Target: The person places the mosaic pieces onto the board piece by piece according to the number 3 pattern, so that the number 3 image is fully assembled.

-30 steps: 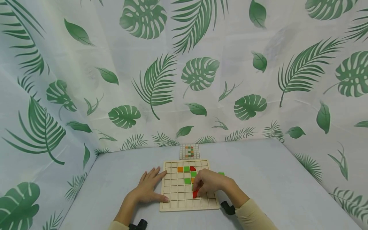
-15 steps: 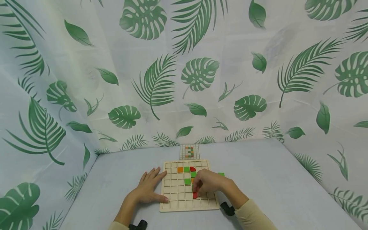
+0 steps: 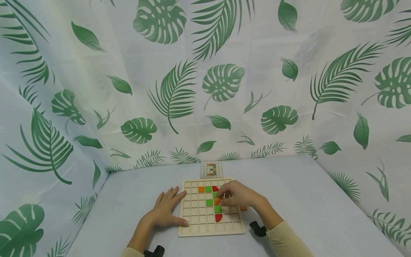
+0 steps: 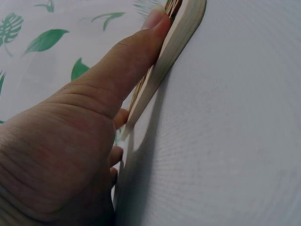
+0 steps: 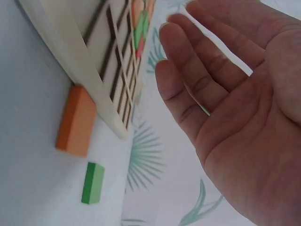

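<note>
A wooden grid board [image 3: 194,215] lies flat on the table. My left hand [image 3: 164,211] rests at its left side with spread fingers, the thumb [image 4: 127,61] lying on the board's edge. Above the right half of the board is my right hand [image 3: 238,194], its fingers loosely bent and holding nothing in the right wrist view. Set in the grid are an orange tile [image 3: 201,189], several green tiles [image 3: 209,202] and a red quarter-round tile [image 3: 218,217] nearest me. Another red tile [image 3: 215,188] sits in a farther row. The right fingers partly cover the middle orange tile [image 3: 217,202].
A small card [image 3: 211,169] printed with a coloured grid pattern lies behind the board. Beside the board's right edge are a loose orange block [image 5: 77,122] and a green block [image 5: 93,183]. A leaf-patterned cloth [image 3: 224,135] hangs behind and around the table.
My right hand has let go of the near red tile and moved up and away from me, uncovering that tile and the green one beyond it. My left hand has stayed still.
</note>
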`<state>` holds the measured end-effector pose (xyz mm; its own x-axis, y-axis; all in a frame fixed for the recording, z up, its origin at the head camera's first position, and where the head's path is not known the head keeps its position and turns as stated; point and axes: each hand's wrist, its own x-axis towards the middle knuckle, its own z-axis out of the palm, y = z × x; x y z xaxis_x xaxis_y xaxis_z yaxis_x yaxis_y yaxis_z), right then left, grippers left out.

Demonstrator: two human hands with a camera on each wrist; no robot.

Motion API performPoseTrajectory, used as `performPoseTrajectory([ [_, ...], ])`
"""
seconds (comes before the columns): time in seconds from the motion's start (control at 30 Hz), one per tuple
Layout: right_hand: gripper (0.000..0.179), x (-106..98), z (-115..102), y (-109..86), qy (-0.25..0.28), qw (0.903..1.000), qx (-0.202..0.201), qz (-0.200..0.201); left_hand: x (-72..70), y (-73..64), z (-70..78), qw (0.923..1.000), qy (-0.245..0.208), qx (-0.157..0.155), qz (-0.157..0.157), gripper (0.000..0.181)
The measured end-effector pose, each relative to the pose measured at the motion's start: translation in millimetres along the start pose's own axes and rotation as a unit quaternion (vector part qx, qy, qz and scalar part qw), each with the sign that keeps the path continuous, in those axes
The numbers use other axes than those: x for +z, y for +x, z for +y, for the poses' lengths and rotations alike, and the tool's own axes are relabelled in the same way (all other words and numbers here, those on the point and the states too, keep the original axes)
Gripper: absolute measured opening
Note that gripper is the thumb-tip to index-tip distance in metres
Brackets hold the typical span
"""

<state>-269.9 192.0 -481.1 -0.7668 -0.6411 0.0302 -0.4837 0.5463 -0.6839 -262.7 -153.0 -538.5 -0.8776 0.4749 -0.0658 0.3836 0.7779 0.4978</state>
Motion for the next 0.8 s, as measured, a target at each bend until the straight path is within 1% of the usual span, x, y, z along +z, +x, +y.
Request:
performPoseTrajectory([
  [0.17,0.024,-12,1,-6.0,0.004,0.9994,0.019,0.028,-1.0,-0.1,1.2,1.0,0.0,0.0,-0.001,0.117],
  [0.4,0.022,-26,4,-16.4,0.0,0.9973,0.044,0.059,1.0,1.2,0.4,1.0,0.006,-0.002,-0.002,0.117],
  [0.6,0.022,-35,9,-22.2,-0.005,0.9955,0.058,0.074,1.3,0.9,0.5,1.0,0.005,0.002,0.0,0.117],
  [0.8,0.026,-42,16,-25.5,-0.01,0.9942,0.071,0.081,1.3,0.6,1.2,1.0,0.008,0.0,0.002,0.117],
])
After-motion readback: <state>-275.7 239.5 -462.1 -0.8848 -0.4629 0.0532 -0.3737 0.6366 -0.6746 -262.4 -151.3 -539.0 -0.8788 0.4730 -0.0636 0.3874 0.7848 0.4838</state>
